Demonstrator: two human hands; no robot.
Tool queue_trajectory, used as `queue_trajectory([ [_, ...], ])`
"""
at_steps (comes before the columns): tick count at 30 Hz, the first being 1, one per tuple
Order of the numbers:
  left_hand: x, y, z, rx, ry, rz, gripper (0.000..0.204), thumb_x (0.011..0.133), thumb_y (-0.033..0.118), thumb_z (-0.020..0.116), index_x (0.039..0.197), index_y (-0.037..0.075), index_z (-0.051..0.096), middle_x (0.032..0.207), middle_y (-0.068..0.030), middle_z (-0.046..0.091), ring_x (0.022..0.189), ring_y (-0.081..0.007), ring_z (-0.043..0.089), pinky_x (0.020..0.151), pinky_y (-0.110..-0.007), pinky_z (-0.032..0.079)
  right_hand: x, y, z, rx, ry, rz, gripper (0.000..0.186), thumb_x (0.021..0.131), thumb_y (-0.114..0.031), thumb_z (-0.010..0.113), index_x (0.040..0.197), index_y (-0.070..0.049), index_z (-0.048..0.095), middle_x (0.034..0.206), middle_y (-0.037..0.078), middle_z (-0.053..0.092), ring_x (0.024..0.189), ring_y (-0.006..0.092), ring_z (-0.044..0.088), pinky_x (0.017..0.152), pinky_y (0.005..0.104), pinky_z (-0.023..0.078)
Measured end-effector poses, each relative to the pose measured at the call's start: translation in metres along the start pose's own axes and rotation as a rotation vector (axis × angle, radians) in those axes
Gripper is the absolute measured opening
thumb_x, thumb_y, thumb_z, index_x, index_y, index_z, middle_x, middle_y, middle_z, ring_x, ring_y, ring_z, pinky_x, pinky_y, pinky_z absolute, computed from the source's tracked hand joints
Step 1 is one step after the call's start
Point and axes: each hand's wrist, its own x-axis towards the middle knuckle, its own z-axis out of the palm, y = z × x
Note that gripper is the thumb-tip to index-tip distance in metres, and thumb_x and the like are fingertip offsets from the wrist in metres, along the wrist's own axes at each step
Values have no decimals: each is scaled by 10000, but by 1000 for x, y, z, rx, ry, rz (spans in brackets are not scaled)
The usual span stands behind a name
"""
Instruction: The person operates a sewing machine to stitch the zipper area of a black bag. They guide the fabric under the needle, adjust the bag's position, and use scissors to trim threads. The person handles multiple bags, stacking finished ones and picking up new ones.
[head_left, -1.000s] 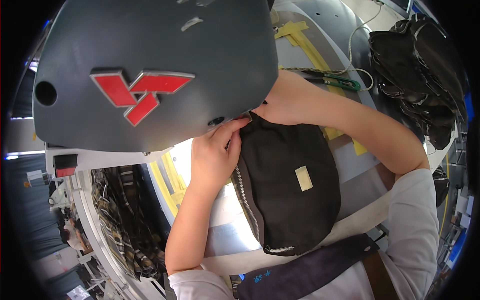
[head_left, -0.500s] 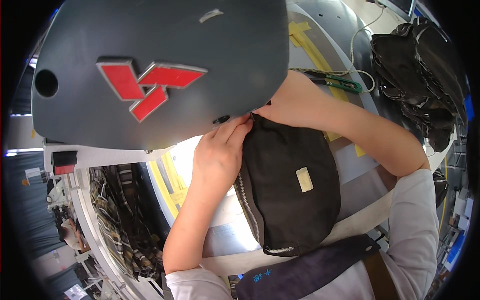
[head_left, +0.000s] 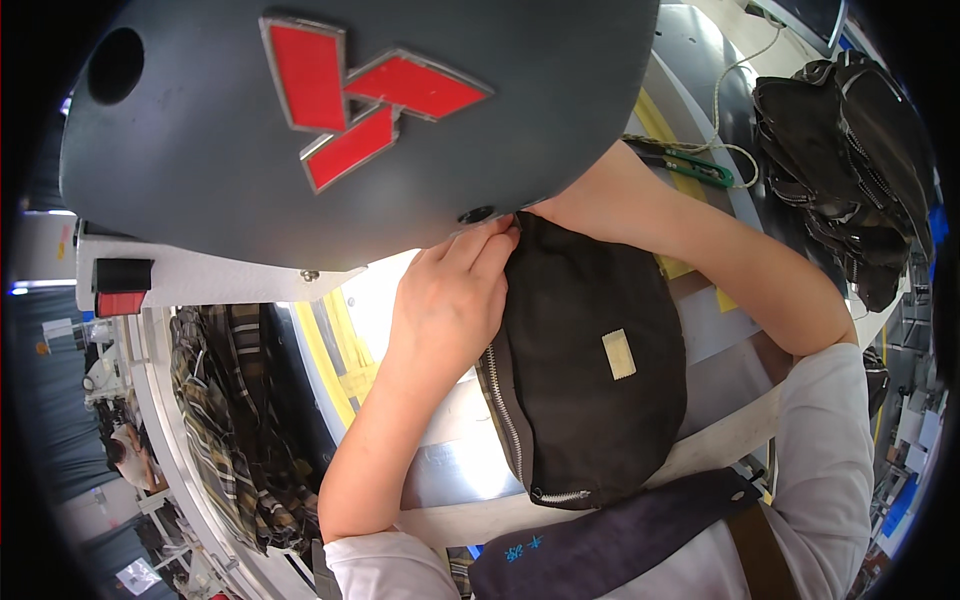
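Note:
A dark fabric pouch (head_left: 580, 300) lies on the shiny machine bed, with a silver zip (head_left: 507, 420) along its left edge and a small pale label patch (head_left: 618, 354) on top. My left hand (head_left: 455, 285) grips the pouch's far left corner, fingers pressed together at its edge. Beyond that corner, my right hand (head_left: 580, 200) reaches beneath the machine head, and its fingers are hidden there. The grey sewing machine head (head_left: 220, 150), with a raised red emblem, hangs over both hands and covers the far end of the pouch.
Green-handled snips (head_left: 700, 168) tied to a cord lie right of the machine head. More dark zipped pieces (head_left: 830, 170) are piled at the far right. Plaid cloth (head_left: 235, 410) hangs on the left. Yellow tape strips (head_left: 335, 350) mark the bed. A person (head_left: 130, 455) sits far left.
The machine head and its emblem appear shifted right and upward in the picture. Both hands stay at the pouch's far end, and the pouch has barely changed place.

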Motion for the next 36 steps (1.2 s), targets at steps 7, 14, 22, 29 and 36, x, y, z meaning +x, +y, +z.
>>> queue_trajectory([
  [7,0,2,-1,15,-5,-31,277,770,-7,621,1044,26,641,1050,-100,635,923,-300,622,806,-385,511,1,-2,-2,24,-31,32,160,760,-189,653,844,-65,598,759,77,653,751,282,641,653,404,497],
  [14,0,2,2,60,-29,-2,339,783,39,625,1121,51,638,1074,-92,606,941,-296,605,819,-396,496,-2,-10,-9,20,-23,8,182,751,-192,666,855,-55,606,814,83,650,780,270,634,682,394,497],
  [22,1,6,0,36,-41,-40,324,784,44,624,1107,42,643,1069,-100,592,973,-309,590,834,-403,484,0,-4,-20,392,-138,-20,172,783,-203,676,772,-37,632,866,86,616,819,259,608,719,382,488],
  [29,0,1,1,25,-10,-5,314,782,59,629,1094,43,651,1077,-92,597,981,-296,592,850,-398,485,-13,-17,-37,-167,51,-301,74,797,-136,648,803,-62,644,845,66,588,862,252,587,743,359,485],
  [36,-2,5,-4,78,-50,-15,339,770,75,643,1109,53,653,1123,-84,602,1009,-289,592,870,-401,484,-21,-14,-22,-441,77,-587,107,716,-133,626,797,-68,651,873,36,575,870,200,568,734,328,492],
])
